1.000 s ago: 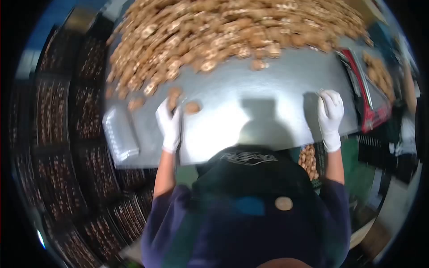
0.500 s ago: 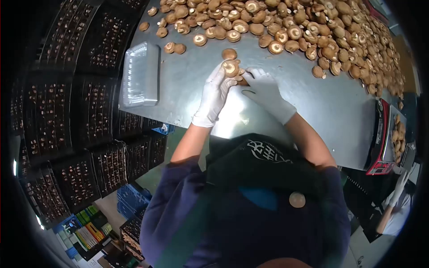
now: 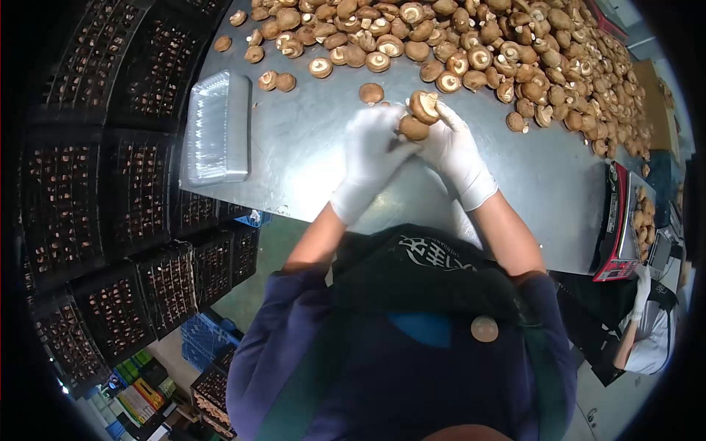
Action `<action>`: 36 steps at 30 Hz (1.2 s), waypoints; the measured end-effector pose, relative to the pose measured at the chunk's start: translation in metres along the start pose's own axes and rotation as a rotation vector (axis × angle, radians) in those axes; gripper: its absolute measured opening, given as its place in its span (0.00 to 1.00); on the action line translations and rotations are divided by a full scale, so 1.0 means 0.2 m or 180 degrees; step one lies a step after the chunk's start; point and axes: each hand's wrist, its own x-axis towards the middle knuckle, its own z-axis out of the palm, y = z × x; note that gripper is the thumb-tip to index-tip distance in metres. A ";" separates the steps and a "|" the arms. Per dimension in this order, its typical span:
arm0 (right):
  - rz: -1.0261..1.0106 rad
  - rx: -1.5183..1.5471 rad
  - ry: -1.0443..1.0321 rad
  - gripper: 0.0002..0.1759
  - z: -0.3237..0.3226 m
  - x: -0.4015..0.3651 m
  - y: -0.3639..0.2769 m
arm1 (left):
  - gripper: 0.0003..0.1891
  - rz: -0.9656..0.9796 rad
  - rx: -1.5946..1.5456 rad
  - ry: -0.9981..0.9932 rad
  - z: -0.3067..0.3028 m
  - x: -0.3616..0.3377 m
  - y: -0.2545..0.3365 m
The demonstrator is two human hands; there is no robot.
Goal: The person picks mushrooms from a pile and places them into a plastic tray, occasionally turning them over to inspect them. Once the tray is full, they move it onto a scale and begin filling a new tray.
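Observation:
At the middle of the metal table, my gloved right hand (image 3: 457,151) grips a shiitake mushroom (image 3: 424,107), its pale underside and stem partly showing. Just below that one, a second brown mushroom cap (image 3: 413,128) sits between both hands. My gloved left hand (image 3: 370,153) has its thumb and fingers curled around the left side of this cap; its fingers are slightly blurred. Another mushroom (image 3: 371,92) lies on the table just beyond my left fingertips, with part of one more mostly hidden below it.
A big heap of shiitake mushrooms (image 3: 507,55) covers the far side and right of the table (image 3: 294,147). Clear plastic trays (image 3: 218,128) stand at left. A red scale (image 3: 618,220) holding mushrooms is at right, near another person's gloved hand (image 3: 641,290). Black crates (image 3: 140,176) are stacked at left.
The mushrooms in my hands have shifted right, and the stem-up one has passed from my left hand to my right. My right hand has turned upward around it.

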 end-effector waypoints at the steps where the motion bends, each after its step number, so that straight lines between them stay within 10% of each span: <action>1: -0.0001 0.0181 -0.0035 0.28 0.00 0.00 -0.01 | 0.24 -0.0179 0.0208 0.0461 -0.10 -0.01 0.02; 4: -0.0045 0.0472 -0.0022 0.29 -0.04 -0.05 -0.08 | 0.18 -0.0648 0.1801 0.1847 -0.37 -0.08 -0.36; 7: -0.0129 0.0443 0.0115 0.28 -0.04 -0.08 -0.11 | 0.10 -0.2646 0.3058 0.0883 -0.65 -0.27 -0.77; 9: -0.0216 0.0339 0.0322 0.27 -0.03 -0.08 -0.11 | 0.06 -0.1495 0.3529 0.0899 -0.65 -0.32 -0.80; 16: -0.0314 -0.0404 0.0392 0.24 -0.06 -0.18 -0.18 | 0.08 -0.2792 0.2962 0.1119 -0.69 -0.21 -0.75; 32: -0.1228 -0.0134 0.0469 0.28 -0.31 -0.69 -0.47 | 0.12 -0.2575 0.3119 0.0980 -0.79 -0.23 -0.75; 36: -0.1569 -0.0284 0.0499 0.26 -0.29 -0.80 -0.47 | 0.05 -0.1062 0.2016 0.2203 -0.64 -0.13 -0.25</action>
